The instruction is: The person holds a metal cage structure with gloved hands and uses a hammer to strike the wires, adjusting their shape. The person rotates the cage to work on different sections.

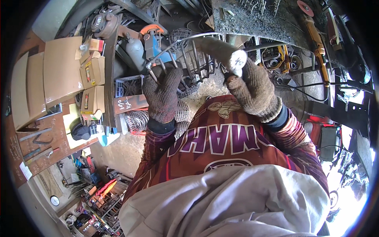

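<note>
My left hand (164, 93), in a dark knitted work glove, is closed around the near left side of a basket-like frame of welded metal rods (196, 59). My right hand (258, 93), in a brown knitted glove, is closed at the near end of a thick metal bar (221, 51) with a bright, worn round face. The bar lies over the frame's right part and hides some of its rods. How the fingers wrap beneath the bar is hidden.
Cardboard boxes (63, 71) stand on a brown bench (39, 148) at left. Coiled wire pieces (137, 120) and a plastic crate (127, 85) lie below the frame. A dark metal worktable (272, 23) is at the far right, with an orange-handled grinder (316, 39) and cables beside it.
</note>
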### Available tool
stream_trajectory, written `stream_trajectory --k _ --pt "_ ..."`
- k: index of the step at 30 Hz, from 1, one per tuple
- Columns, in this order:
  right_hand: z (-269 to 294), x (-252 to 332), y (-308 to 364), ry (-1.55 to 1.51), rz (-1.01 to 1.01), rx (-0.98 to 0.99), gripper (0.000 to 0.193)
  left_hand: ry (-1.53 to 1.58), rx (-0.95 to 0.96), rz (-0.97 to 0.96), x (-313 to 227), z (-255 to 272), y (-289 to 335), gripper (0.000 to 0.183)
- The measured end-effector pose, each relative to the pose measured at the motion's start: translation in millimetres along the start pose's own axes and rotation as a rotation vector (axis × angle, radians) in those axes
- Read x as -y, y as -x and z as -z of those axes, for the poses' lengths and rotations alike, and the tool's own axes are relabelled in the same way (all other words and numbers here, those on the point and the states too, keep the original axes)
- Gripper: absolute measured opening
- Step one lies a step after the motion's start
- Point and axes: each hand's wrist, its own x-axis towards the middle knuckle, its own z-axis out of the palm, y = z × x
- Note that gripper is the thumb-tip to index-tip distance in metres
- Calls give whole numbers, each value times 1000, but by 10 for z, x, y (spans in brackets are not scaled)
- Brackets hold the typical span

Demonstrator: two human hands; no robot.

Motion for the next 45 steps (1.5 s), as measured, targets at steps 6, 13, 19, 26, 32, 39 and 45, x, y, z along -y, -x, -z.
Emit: stream_trajectory --k 6,13,19,26,32,39,45 --pt "-64 99 -20 451 -46 21 52 -362 65 -149 -198 -162 58 15" --pt "55 120 96 243 111 -120 64 -111 105 -169 134 -46 -21 19" --pt "-66 8 -53 571 -120 63 61 -422 92 -153 -127 -180 -47 17" --pt "-70 -145 12 303 -11 1 52 -145 -29 -119 -112 -54 -75 16" --pt "-47 -151 72 -44 -61 -61 44 223 -94 6 -14 25 -84 19" --pt "-4 -98 48 89 15 -64 45 0 -14 -167 19 -43 -92 16" --pt "-70 25 -69 469 49 -76 53 -371 95 -259 -182 -217 -48 14"
